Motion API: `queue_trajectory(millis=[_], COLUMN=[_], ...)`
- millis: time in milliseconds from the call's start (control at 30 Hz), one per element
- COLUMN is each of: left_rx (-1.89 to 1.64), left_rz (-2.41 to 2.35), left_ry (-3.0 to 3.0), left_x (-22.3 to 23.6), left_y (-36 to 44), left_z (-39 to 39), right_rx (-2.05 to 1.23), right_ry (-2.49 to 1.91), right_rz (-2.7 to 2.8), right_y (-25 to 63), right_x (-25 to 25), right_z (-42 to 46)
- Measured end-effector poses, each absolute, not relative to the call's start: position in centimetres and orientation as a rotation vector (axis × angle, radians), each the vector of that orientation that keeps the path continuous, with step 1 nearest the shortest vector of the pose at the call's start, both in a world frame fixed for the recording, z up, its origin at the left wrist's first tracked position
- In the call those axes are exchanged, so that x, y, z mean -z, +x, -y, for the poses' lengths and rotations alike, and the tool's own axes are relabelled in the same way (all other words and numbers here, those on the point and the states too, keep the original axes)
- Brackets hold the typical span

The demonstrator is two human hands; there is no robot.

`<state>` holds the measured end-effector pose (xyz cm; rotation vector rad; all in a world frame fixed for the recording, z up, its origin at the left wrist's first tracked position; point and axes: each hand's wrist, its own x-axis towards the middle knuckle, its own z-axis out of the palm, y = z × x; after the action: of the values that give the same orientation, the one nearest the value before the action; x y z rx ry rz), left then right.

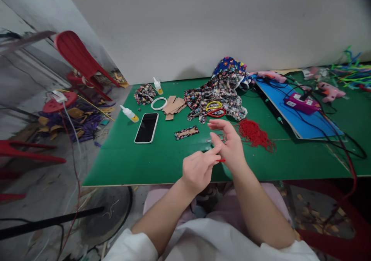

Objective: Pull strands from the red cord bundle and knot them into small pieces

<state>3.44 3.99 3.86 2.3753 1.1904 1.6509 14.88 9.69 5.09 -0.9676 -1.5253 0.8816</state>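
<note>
My left hand is closed, with a short piece of red cord sticking out of it. Its index finger points to my right hand and appears to touch it near the thumb. My right hand is raised above the table edge, fingers apart and curved, with nothing visible in its grip. Just beyond my hands lies a strip of floral fabric with cardboard on it. A tangle of red cord lies to the right, and scissors with yellow and red handles rest on the floral cloth.
On the green table are a phone, two glue bottles, a white ring and cardboard strips. Rightward are a blue folder, a purple power strip, cables and pink glue guns.
</note>
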Motion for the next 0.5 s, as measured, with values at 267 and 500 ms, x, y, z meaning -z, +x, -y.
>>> queue_trajectory(millis=[267, 500], left_rx=[-1.749, -1.698], left_rz=[-1.270, -1.207], left_ry=[2.276, 2.264], left_x=[-3.8, -4.4], left_y=[3.8, 4.4], left_z=[-4.4, -3.4], right_rx=[-0.923, -0.965], right_ry=[-0.949, -0.933], right_rz=[1.470, 1.350], right_y=[14.9, 15.0], right_x=[-5.2, -5.3], right_z=[-9.3, -9.4])
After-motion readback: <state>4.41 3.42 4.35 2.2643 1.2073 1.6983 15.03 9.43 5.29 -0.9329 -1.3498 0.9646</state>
